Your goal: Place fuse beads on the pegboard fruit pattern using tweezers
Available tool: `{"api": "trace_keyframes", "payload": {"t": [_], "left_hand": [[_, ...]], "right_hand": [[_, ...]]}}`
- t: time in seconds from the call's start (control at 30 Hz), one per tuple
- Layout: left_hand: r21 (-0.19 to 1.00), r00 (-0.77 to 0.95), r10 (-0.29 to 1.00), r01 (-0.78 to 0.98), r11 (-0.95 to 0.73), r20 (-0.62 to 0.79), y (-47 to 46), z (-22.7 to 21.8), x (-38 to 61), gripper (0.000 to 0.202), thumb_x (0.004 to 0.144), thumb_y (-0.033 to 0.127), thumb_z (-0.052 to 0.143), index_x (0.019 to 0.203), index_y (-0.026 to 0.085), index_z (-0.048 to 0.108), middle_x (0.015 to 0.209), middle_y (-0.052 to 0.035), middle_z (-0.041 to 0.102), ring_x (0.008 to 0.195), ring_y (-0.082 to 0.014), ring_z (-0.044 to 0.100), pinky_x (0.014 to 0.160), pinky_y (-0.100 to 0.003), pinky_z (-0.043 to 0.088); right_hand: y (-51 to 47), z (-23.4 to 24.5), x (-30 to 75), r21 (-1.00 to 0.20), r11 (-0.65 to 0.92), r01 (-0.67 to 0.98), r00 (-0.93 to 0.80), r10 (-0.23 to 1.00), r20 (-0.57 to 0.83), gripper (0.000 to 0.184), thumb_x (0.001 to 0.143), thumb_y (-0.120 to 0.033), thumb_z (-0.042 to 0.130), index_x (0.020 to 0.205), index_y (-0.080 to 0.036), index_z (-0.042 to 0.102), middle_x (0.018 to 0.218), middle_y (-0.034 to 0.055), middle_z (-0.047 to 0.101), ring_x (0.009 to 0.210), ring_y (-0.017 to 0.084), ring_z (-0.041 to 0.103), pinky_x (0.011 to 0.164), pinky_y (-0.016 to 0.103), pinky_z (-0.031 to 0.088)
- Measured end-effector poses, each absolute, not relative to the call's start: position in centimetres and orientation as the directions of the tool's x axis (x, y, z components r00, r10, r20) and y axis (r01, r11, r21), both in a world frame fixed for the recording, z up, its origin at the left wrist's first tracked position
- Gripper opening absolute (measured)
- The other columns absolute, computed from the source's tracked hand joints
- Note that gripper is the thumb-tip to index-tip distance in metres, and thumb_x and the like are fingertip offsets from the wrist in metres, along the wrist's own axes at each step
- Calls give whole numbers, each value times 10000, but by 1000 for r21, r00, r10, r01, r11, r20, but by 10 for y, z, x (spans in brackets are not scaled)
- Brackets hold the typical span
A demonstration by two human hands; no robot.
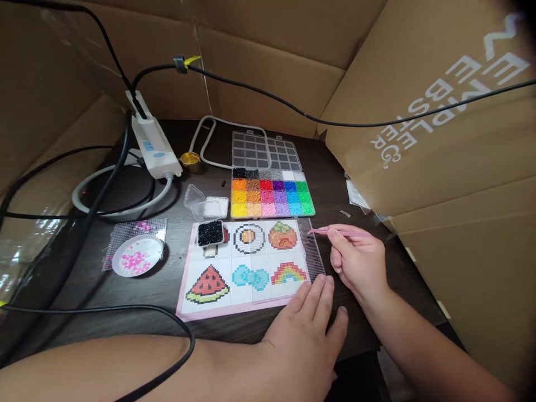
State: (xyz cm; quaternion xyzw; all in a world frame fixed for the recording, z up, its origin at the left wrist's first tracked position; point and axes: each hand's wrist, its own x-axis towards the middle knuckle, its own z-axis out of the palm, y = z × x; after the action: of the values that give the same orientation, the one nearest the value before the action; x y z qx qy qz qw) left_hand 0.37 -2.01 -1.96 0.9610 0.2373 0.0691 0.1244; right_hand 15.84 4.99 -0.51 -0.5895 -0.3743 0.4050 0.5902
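My right hand [363, 261] pinches pink tweezers [345, 231], their tips over the upper right part of a clear pegboard [315, 248]. Flat on the lower right of that board lies my left hand [307, 321], fingers stretched out. Beneath the board is a pattern sheet [208, 310] with a watermelon, a fried egg, a rainbow and other pixel pictures. A small box of black beads [210, 233] sits on the sheet's upper left. Behind it stands an open box of white beads [216, 207], and to its right a compartment case [272, 195] of coloured beads with its lid raised.
At left, a white dish [125, 270] with pink and white beads rests on another pegboard [113, 237]. A power strip [156, 148], black cables [247, 86] and a gold cup [190, 160] are behind. Cardboard walls [272, 44] surround the dark table [167, 298]. One cable crosses my left forearm.
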Motion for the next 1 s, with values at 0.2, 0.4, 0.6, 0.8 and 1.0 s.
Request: {"api": "trace_keyframes", "payload": {"t": [0.2, 0.4, 0.6, 0.8, 1.0], "left_hand": [[277, 876, 475, 437, -856, 85, -22, -20, 3, 754, 826, 551, 616, 1441, 136, 480, 1563, -265, 247, 1477, -413, 147, 1158, -527, 123], [277, 875, 477, 439, -855, 86, -22, -19, 3, 752, 822, 550, 621, 1436, 136, 487, 1562, -263, 253, 1479, -410, 143, 1161, -525, 122], [268, 868, 487, 448, -853, 100, -22, -20, 4, 766, 807, 563, 632, 1434, 147, 493, 1564, -248, 266, 1482, -406, 134, 1163, -523, 114], [264, 868, 487, 448, -854, 101, -22, -21, 4, 775, 799, 566, 640, 1434, 144, 495, 1562, -254, 264, 1481, -406, 136, 1166, -518, 94], [265, 863, 494, 455, -850, 101, -23, -20, 4, 762, 808, 557, 632, 1436, 149, 493, 1564, -256, 255, 1482, -401, 142, 1160, -515, 112]], "right_hand": [[49, -5, 161, -998, -35, -49, 432, 900, -53, 259, 732, -341, 784, 802, -109, 694, 802, 146, 759, 306, 37, 402, 278, 182, 277], [49, -4, 162, -999, -39, -30, 393, 918, -48, 234, 735, -334, 779, 775, -114, 711, 787, 126, 755, 313, 37, 402, 279, 183, 274], [48, -4, 162, -999, -47, -22, 379, 924, -52, 212, 727, -329, 781, 747, -131, 707, 777, 103, 751, 316, 40, 407, 277, 185, 274], [49, -5, 162, -999, -35, -25, 375, 926, -42, 205, 727, -325, 782, 743, -135, 709, 785, 106, 755, 318, 40, 406, 283, 185, 271], [47, -6, 163, -999, -41, 22, 353, 935, -31, 195, 767, -327, 751, 755, -134, 728, 803, 114, 758, 327, 38, 409, 290, 186, 274]]}}
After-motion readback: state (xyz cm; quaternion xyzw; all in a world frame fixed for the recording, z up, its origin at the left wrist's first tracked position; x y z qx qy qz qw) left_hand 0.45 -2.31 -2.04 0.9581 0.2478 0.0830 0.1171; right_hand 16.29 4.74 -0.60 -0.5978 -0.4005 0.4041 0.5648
